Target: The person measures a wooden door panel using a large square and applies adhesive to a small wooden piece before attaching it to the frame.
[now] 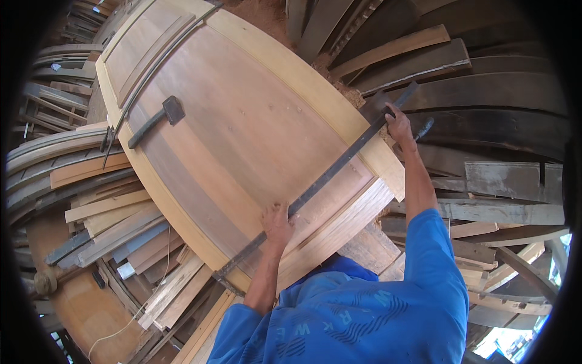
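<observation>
A large wooden door [260,127] with pale framing and brownish panels lies flat in front of me. Across its near end runs a long dark metal bar clamp [339,164], reaching past both side edges. My left hand [277,225] is closed over the middle of the bar, with the palm low against the door. Near the bar's far right end, my right hand [400,126] grips the clamp by its jaw, just beyond the door's right edge. A handle with a bluish end [425,128] sticks out beside that hand. On the panel rests a hammer [172,111], its dark handle pointing left.
Another dark bar clamp [144,84] spans the door's far part. Boards are stacked on the left [121,212], and dark planks [485,91] crowd the right side. A thin cord [130,316] trails over a brown sheet [88,312] at lower left.
</observation>
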A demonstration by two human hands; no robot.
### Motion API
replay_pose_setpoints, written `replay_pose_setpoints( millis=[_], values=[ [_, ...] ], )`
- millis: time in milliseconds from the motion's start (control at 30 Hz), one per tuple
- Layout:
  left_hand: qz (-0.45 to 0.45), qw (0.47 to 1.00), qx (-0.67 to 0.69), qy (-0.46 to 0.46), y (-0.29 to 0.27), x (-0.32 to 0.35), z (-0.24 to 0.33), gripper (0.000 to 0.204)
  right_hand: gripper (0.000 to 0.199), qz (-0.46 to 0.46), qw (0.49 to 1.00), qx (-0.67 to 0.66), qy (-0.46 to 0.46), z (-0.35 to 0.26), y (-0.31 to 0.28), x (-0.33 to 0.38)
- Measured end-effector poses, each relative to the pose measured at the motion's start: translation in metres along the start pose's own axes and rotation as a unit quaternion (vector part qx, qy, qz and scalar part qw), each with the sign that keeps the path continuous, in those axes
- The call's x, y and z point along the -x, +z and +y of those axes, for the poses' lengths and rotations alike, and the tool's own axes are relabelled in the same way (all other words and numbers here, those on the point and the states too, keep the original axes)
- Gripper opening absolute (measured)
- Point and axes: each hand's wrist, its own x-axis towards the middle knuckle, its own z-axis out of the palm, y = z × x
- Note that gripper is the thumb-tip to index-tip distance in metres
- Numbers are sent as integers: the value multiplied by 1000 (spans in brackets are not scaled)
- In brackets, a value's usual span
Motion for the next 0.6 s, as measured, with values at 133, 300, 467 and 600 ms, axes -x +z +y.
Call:
replay_pose_setpoints(
  millis=[133,300,467,600],
  values=[
    [180,978,6,-101,-6,50,-46,60,45,-2,997,25,-75,38,31,-4],
    [202,821,49,-532,-16,172,-220,63,49,-61,992,62,-97,61,18,-2],
    [152,690,499,-502,71,298,-327,56,48,-88,991,50,-93,62,37,-16],
    [148,781,458,-398,70,264,-263,44,44,-96,993,25,-71,60,34,-22]
  ],
)
